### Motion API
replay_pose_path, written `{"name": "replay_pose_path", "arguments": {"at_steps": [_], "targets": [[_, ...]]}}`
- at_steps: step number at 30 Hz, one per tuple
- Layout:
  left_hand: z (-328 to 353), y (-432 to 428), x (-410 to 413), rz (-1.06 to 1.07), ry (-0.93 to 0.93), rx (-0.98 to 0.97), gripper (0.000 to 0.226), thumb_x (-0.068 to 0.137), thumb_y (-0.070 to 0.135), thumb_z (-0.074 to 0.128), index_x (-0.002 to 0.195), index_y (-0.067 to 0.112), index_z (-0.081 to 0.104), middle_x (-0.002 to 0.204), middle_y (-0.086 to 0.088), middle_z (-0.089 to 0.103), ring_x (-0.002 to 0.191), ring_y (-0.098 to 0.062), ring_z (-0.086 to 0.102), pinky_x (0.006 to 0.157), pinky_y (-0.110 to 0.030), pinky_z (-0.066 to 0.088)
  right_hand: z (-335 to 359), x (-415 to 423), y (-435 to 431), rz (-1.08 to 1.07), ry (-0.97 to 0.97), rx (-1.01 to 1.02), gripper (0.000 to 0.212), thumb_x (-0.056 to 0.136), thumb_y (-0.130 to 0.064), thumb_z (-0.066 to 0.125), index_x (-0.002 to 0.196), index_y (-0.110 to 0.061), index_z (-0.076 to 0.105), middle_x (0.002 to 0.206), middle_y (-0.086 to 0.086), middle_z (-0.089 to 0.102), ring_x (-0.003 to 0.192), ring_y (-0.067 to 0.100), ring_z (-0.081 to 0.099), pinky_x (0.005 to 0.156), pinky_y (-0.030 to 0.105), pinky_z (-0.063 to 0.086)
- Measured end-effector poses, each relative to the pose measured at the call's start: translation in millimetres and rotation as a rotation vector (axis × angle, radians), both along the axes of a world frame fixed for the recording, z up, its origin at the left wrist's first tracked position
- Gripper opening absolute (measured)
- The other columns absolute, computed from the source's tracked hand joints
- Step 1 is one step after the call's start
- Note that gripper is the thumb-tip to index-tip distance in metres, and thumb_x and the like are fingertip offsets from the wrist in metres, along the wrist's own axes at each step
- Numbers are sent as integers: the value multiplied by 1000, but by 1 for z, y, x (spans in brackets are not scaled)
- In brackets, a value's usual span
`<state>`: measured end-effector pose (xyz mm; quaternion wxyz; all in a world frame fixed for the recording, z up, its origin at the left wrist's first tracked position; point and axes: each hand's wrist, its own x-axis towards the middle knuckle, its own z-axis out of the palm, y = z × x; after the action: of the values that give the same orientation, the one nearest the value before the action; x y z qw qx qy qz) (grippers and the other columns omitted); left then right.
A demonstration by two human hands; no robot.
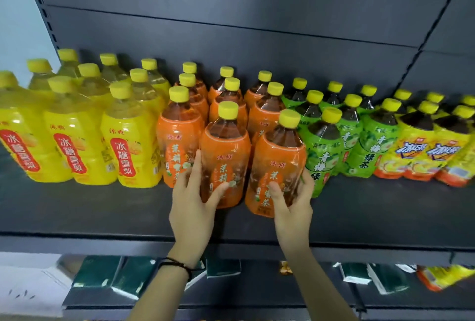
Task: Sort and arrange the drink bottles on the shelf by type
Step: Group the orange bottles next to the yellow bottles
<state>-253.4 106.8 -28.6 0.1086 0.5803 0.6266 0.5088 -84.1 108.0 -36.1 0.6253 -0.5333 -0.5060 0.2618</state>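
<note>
**A:** What stands far to the left of the left hand?

**B:** A block of yellow bottles [77, 135] with yellow caps and red label bands. They stand in rows on the dark shelf [102, 212], well apart from that hand.

**A:** And closer in?

**B:** More orange bottles [180, 125], yellow-capped and filled with dark drink. They stand in rows just beyond the fingers and to their left.

**A:** What is the left hand doing?

**B:** The left hand [195, 207] reaches up over the shelf's front edge and grips the left orange bottle [226, 145]. Its fingers curl round the bottle's left side and its thumb lies across the label. A dark cord bracelet [177, 265] circles that wrist.

**A:** The right hand?

**B:** The right hand [293, 207] grips the right orange bottle [277, 156]. The thumb presses the front of the label and the fingers wrap round the right side.

**A:** How do those two bottles stand?

**B:** They are upright and side by side, very close together, forward of the other orange rows. The hands cover the bases, so I cannot tell whether they rest on the board.

**A:** And to the right of the right hand?

**B:** Green bottles [359, 145], the nearest one just beside the backs of the fingers. Farthest from the hand are bottles with yellow-and-orange labels [431, 151] and blue lettering.

**A:** Below the wrists?

**B:** A lower board holding dark green packs [123, 274].
</note>
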Motion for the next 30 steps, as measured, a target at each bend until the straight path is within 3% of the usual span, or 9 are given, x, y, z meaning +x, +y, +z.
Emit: {"name": "replay_pose_path", "arguments": {"at_steps": [3,7,10,13,18,21,24,27,30], "targets": [[5,7,3,16,61,-61,82,84,57,57,149,43,11,143,3,41,124,-22,48,83,-44,51,3,1,0,13,14,-1,66,84,-47,63,143,-39,33,136,-13,54,122,2,53,103,34,47],[12,23,17,-25,-14,-49,76,90,34,61,151,25,18,145,-5,46,127,-25,49,99,-39,43,6,-6,6,74,-7,-40,70,91,-49,55,148,-43,16,147,-13,41,132,4,43,110,40,41],[14,28,23,-13,-46,-50,71,92,33,58,150,24,18,142,-7,50,120,-29,56,95,-44,50,6,-11,15,123,-4,-59,78,86,-62,51,145,-53,2,156,-12,21,142,8,27,116,47,30],[16,26,26,64,-31,-88,67,92,40,56,147,28,20,136,-6,56,112,-31,61,84,-45,52,6,-10,24,135,-8,-68,82,81,-67,51,143,-55,-2,157,-12,17,143,9,24,117,48,28],[28,29,9,164,219,-133,62,86,55,57,138,31,34,115,1,67,94,-24,67,62,-31,47,11,-15,31,36,-37,-59,78,93,-39,58,149,-33,5,153,-3,26,137,12,34,114,44,35],[40,26,-5,215,341,-104,46,87,56,56,124,29,50,98,-1,71,81,-26,68,54,-27,43,14,-2,33,44,-70,-99,75,88,-43,64,145,-38,15,144,-3,43,128,14,47,105,39,44],[37,20,-8,230,320,-20,39,86,48,62,115,24,54,99,-3,67,78,-28,65,49,-25,35,17,15,32,21,-133,-156,73,80,-49,70,139,-40,28,125,-15,56,114,11,58,96,35,51],[24,16,-5,255,317,31,45,80,42,71,117,22,55,119,-7,54,100,-30,55,59,-32,44,15,20,23,-30,-227,-174,69,86,-49,64,145,-42,31,120,-17,56,108,7,60,95,32,51],[13,20,-6,315,320,110,62,73,41,77,125,18,53,137,-18,40,119,-38,41,88,-47,44,9,16,20,-80,-235,-172,66,89,-45,60,148,-40,29,128,-4,62,110,15,64,97,40,52]]}}
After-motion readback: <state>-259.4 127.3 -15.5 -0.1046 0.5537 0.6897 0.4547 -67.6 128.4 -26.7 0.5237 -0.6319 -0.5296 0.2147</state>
